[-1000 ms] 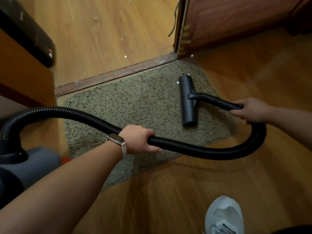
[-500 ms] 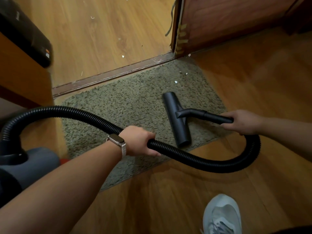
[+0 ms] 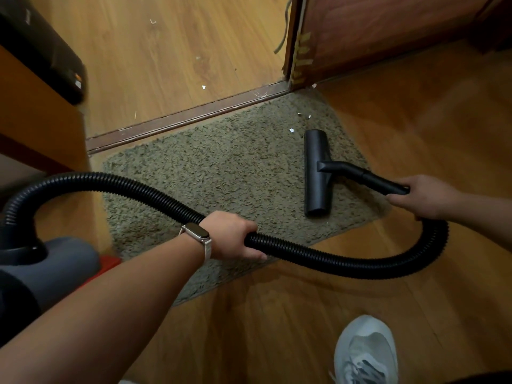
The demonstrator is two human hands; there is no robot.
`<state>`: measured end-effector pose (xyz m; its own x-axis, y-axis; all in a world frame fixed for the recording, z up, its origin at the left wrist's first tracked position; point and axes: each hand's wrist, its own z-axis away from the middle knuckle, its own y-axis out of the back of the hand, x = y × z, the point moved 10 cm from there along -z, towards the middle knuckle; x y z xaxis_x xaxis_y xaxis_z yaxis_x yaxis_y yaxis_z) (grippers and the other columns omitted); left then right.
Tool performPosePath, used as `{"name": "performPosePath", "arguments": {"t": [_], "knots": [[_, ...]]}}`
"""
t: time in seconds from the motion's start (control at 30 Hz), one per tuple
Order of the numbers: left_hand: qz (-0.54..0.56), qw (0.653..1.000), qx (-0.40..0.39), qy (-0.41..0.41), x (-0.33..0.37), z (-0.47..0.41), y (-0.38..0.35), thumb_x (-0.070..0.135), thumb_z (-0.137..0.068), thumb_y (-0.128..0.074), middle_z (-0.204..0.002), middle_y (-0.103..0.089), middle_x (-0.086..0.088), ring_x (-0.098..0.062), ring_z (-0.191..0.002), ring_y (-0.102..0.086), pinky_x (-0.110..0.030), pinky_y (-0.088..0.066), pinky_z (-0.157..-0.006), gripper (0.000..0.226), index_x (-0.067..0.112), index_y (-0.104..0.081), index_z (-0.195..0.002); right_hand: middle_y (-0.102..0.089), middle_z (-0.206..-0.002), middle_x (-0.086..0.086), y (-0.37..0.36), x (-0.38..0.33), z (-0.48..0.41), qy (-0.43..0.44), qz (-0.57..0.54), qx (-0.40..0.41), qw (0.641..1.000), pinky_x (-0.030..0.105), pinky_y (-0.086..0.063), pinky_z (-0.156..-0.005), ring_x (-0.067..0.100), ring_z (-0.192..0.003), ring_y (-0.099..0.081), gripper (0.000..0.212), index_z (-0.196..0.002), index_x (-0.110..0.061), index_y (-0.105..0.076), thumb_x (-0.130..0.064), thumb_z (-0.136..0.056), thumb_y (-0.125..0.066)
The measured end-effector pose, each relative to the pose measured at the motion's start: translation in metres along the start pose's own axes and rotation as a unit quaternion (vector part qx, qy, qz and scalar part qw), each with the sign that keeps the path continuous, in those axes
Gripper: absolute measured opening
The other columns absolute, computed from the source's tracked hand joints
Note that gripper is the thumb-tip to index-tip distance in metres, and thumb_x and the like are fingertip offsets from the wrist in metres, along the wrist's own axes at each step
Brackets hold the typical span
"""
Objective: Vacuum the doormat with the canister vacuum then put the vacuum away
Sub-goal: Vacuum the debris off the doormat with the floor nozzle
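Note:
A shaggy olive doormat [image 3: 221, 178] lies on the wood floor below the door sill. The black floor nozzle [image 3: 317, 173] rests flat on the mat's right part. My right hand [image 3: 424, 196] grips the black wand [image 3: 371, 177] behind the nozzle. My left hand [image 3: 232, 236] grips the ribbed black hose [image 3: 346, 263], which loops from the wand round to the grey canister vacuum [image 3: 55, 267] at the left edge. Small white scraps [image 3: 291, 130] lie on the mat just beyond the nozzle.
A wooden door [image 3: 374, 31] stands open at the upper right, with a metal sill [image 3: 188, 115] across the doorway. Wooden furniture [image 3: 36, 115] with a black box [image 3: 47, 56] is at the left. My grey shoe [image 3: 365, 353] is at the bottom right. More scraps [image 3: 203, 87] dot the far floor.
The nozzle slid toward me and left on the mat, then back out to the right and away. My left hand kept its grip on the hose.

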<state>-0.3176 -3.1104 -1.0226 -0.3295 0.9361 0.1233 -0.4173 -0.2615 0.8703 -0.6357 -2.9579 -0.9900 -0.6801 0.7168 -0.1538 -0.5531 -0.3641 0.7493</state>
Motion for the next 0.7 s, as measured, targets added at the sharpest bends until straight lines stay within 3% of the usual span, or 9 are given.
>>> {"name": "performPosePath", "arguments": {"t": [0.3, 0.47, 0.7], "knots": [[-0.028, 0.999, -0.002, -0.021, -0.005, 0.002, -0.007, 0.091, -0.072, -0.041, -0.081, -0.064, 0.007, -0.019, -0.072, -0.063, -0.032, -0.051, -0.063, 0.064, 0.029, -0.049, -0.087, -0.059, -0.071, -0.003, -0.026, -0.072, 0.014, 0.097, 0.062, -0.043, 0.992, 0.024, -0.034, -0.049, 0.012, -0.056, -0.053, 0.024, -0.123, -0.033, -0.058, -0.038, -0.1, -0.054], [-0.02, 1.0, -0.004, -0.01, -0.003, 0.001, -0.004, 0.087, -0.075, -0.044, -0.073, -0.056, 0.008, -0.018, -0.066, -0.054, -0.03, -0.041, -0.058, 0.06, 0.029, -0.048, -0.088, -0.063, -0.073, 0.0, -0.013, -0.05, 0.009, 0.062, 0.041, -0.042, 0.996, 0.026, -0.038, -0.051, 0.015, -0.057, -0.055, 0.031, -0.13, -0.031, -0.059, -0.037, -0.1, -0.056], [0.002, 1.0, 0.009, 0.008, -0.004, -0.003, 0.004, 0.086, -0.076, -0.044, -0.07, -0.051, 0.008, -0.018, -0.065, -0.048, -0.03, -0.037, -0.061, 0.057, 0.029, -0.043, -0.084, -0.067, -0.071, 0.007, 0.006, -0.008, 0.002, -0.002, 0.006, 0.001, 1.0, 0.029, -0.046, -0.051, 0.022, -0.06, -0.068, 0.045, -0.141, -0.022, -0.053, -0.039, -0.1, -0.055]]}}
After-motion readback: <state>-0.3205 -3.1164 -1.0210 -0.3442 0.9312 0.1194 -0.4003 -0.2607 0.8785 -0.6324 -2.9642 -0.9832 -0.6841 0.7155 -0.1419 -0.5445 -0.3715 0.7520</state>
